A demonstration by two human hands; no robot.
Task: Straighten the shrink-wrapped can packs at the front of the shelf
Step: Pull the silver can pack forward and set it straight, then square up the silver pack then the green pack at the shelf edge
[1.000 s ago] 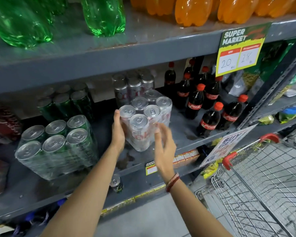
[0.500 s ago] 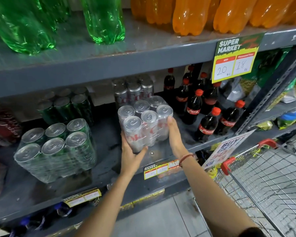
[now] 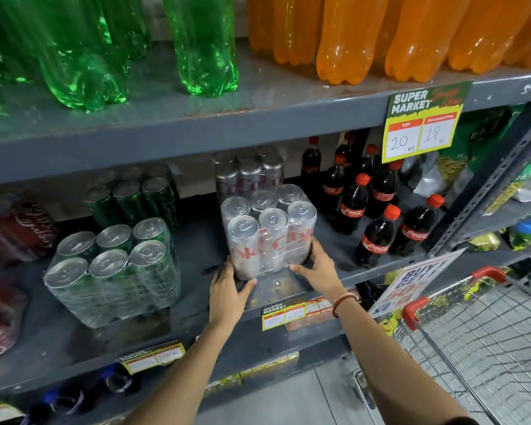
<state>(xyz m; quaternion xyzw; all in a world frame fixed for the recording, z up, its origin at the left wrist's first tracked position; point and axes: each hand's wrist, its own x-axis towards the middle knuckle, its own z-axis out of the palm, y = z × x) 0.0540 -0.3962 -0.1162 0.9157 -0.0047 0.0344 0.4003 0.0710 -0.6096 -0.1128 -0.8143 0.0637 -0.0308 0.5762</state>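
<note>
A shrink-wrapped pack of silver cans [image 3: 267,231] stands upright near the front of the grey middle shelf [image 3: 288,286]. My left hand [image 3: 229,291] grips its lower left corner, thumb across the front bottom edge. My right hand [image 3: 318,268] holds its lower right corner, fingers spread along the base. A shrink-wrapped pack of green cans [image 3: 114,271] sits to the left, turned at a slight angle. More silver cans [image 3: 249,173] and green cans [image 3: 132,197] stand behind them.
Small cola bottles with red caps [image 3: 377,210] crowd the shelf right of the silver pack. Red can packs [image 3: 10,271] lie at far left. Green and orange bottles fill the shelf above. A price sign [image 3: 420,124] hangs there. A wire trolley [image 3: 478,338] stands at lower right.
Both hands have slid down from the pack's sides to its bottom corners. The silver pack now sits a little further back and squarer to the shelf edge.
</note>
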